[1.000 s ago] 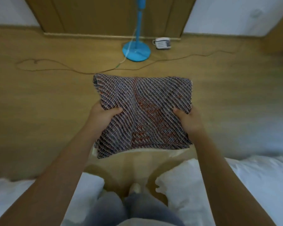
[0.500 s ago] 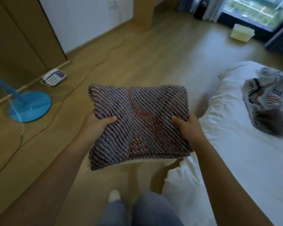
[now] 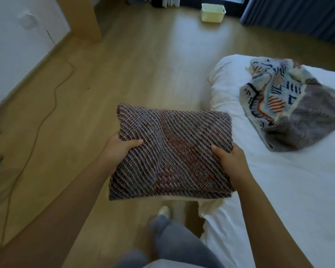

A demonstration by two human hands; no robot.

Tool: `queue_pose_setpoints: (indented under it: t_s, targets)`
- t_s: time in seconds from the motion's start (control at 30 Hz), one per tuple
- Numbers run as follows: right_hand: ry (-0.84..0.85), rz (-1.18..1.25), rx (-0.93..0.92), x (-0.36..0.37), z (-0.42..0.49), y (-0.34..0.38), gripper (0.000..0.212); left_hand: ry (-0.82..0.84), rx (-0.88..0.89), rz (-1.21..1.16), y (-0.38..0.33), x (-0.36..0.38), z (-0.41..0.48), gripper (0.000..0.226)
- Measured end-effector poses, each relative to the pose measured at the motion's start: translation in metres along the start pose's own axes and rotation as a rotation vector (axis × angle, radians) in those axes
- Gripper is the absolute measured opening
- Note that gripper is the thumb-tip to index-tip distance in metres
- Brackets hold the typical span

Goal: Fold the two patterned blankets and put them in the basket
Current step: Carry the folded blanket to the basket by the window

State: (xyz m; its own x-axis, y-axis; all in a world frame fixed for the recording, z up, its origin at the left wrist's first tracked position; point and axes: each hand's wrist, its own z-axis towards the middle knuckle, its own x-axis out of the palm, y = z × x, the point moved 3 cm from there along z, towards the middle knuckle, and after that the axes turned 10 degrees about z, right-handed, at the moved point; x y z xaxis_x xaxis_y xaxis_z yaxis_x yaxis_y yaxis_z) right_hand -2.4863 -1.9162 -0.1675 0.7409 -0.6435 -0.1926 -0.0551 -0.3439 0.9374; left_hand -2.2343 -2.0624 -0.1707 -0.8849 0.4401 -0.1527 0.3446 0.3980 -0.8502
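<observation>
Wood floor (image 3: 143,74); both hands' fingers (image 3: 135,142) gripping folded blanket (image 3: 170,157), held above floor.

Crumpled blanket (image 3: 290,105) partly off-frame, right.

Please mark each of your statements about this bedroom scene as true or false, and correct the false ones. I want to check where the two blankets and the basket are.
1. The left hand and the right hand each hold one side of the folded blanket. True.
2. The basket stands on the wooden floor at the far end, close to the dark curtain. True.
3. The second blanket is neatly folded inside the basket. False: it lies crumpled on the white bed.
4. The folded blanket is already in the basket. False: it is up in both hands, far from the basket.
</observation>
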Motion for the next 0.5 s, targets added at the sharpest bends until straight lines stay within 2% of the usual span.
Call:
queue_pose_setpoints:
  t_s: [0.1, 0.27, 0.37, 0.5]
  targets:
    - [-0.032, 0.001, -0.007, 0.001, 0.063, 0.026, 0.039, 0.030, 0.006, 0.011, -0.042, 0.014, 0.060, 0.048]
    - [-0.067, 0.062, -0.023, 0.015, 0.170, 0.070, 0.032, 0.073, 0.052, 0.004, -0.114, 0.024, 0.165, 0.035]
    - [-0.118, 0.072, -0.027, 0.031, 0.242, 0.093, 0.036, 0.067, 0.061, -0.007, -0.158, 0.027, 0.237, 0.042]
    - [-0.158, 0.082, -0.048, 0.055, 0.341, 0.132, 0.035, 0.086, 0.074, -0.004, -0.223, 0.031, 0.339, 0.039]
